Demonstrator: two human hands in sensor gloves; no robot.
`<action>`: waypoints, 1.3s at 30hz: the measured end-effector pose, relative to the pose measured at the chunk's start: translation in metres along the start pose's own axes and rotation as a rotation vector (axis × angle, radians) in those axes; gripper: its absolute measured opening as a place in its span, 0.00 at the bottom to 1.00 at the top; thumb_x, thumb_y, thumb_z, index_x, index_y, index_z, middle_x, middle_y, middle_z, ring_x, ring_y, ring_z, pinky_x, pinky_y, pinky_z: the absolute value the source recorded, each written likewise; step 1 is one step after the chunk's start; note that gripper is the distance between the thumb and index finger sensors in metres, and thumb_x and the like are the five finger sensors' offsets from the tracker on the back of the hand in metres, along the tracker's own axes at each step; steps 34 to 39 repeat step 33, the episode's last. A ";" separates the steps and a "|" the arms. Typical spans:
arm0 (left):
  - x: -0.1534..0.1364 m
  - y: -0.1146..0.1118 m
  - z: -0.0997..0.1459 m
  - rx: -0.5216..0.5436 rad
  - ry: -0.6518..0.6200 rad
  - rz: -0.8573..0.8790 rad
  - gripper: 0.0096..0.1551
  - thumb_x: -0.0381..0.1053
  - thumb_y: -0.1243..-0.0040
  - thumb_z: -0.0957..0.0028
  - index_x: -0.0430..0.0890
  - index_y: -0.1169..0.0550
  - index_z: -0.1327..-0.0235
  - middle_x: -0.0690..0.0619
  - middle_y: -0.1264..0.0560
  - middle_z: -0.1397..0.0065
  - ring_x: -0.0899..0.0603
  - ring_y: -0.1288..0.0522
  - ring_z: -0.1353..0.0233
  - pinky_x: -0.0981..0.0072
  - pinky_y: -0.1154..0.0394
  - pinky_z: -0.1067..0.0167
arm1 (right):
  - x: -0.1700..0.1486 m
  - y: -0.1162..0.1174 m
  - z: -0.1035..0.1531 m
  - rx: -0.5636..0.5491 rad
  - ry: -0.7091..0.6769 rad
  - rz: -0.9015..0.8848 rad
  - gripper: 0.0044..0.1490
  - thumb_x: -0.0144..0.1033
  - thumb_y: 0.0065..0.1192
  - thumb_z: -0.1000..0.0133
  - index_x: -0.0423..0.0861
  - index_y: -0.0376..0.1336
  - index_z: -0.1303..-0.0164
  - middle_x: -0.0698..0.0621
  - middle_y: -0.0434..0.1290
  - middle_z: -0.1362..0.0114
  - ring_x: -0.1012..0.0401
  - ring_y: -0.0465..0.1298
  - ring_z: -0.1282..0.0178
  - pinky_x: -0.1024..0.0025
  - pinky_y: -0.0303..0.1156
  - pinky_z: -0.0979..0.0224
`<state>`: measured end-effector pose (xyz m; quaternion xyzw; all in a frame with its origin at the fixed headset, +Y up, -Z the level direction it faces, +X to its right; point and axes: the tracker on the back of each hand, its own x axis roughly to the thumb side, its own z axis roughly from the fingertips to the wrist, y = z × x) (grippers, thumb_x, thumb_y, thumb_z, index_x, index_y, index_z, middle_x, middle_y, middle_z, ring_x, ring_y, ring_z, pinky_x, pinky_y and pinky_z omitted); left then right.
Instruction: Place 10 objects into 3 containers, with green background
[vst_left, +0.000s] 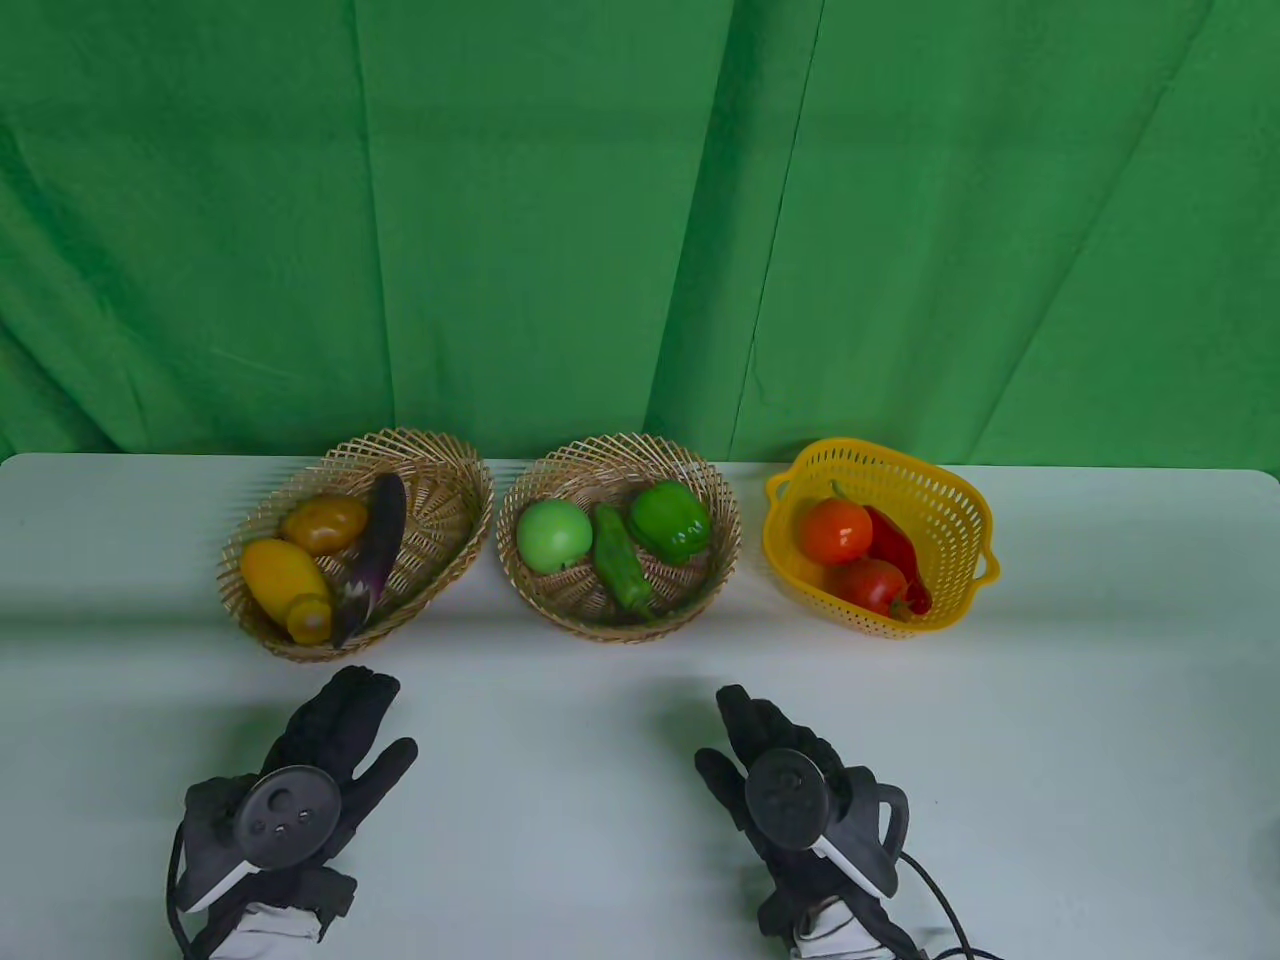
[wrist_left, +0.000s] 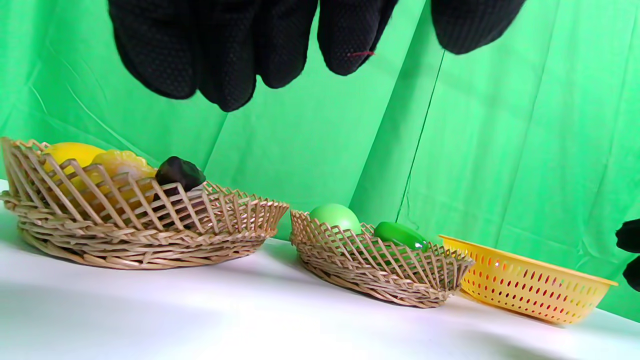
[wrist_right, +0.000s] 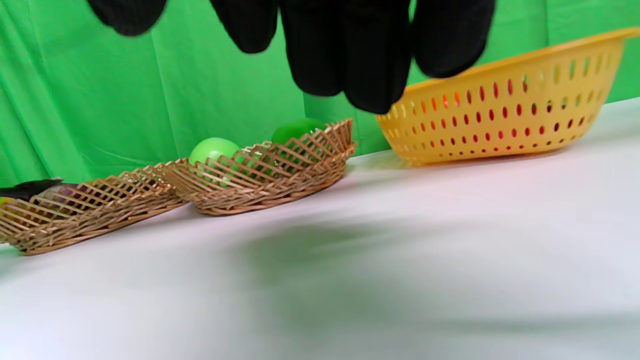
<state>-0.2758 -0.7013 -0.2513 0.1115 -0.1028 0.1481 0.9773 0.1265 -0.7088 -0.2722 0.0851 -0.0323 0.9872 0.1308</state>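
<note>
Three containers stand in a row at the table's back. The left wicker basket (vst_left: 455, 500) holds yellow fruits (vst_left: 285, 585) and a purple eggplant (vst_left: 375, 555). The middle wicker basket (vst_left: 715, 530) holds a green apple (vst_left: 553, 535), a green chili (vst_left: 620, 560) and a green bell pepper (vst_left: 670, 520). The yellow plastic basket (vst_left: 950, 510) holds two tomatoes (vst_left: 835, 530) and a red chili (vst_left: 895, 545). My left hand (vst_left: 340, 720) and right hand (vst_left: 765, 730) hover over the table in front of the baskets, fingers extended, both holding nothing.
A green cloth backdrop (vst_left: 640, 220) hangs behind the white table (vst_left: 1100, 700). The baskets also show in the left wrist view (wrist_left: 150, 225) and in the right wrist view (wrist_right: 500, 115). A black cable (vst_left: 940, 900) trails from my right wrist.
</note>
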 end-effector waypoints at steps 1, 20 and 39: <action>0.000 0.000 0.000 0.001 -0.001 0.000 0.41 0.69 0.53 0.40 0.51 0.35 0.16 0.39 0.33 0.16 0.32 0.27 0.23 0.39 0.27 0.34 | 0.000 0.000 0.000 -0.002 -0.001 0.005 0.44 0.62 0.47 0.38 0.52 0.49 0.13 0.40 0.64 0.16 0.40 0.69 0.25 0.37 0.62 0.22; 0.011 0.007 0.001 0.038 -0.027 0.022 0.41 0.69 0.53 0.40 0.52 0.35 0.16 0.39 0.33 0.16 0.32 0.27 0.22 0.39 0.27 0.34 | -0.003 -0.011 0.011 -0.036 -0.014 -0.031 0.44 0.62 0.47 0.38 0.52 0.49 0.13 0.40 0.64 0.16 0.40 0.69 0.25 0.37 0.62 0.22; 0.021 0.021 0.005 0.096 -0.051 0.033 0.41 0.69 0.53 0.40 0.52 0.35 0.16 0.39 0.33 0.16 0.32 0.27 0.22 0.39 0.27 0.34 | -0.015 -0.036 0.024 -0.123 0.015 -0.119 0.45 0.62 0.47 0.38 0.52 0.49 0.13 0.40 0.64 0.16 0.40 0.69 0.25 0.37 0.62 0.22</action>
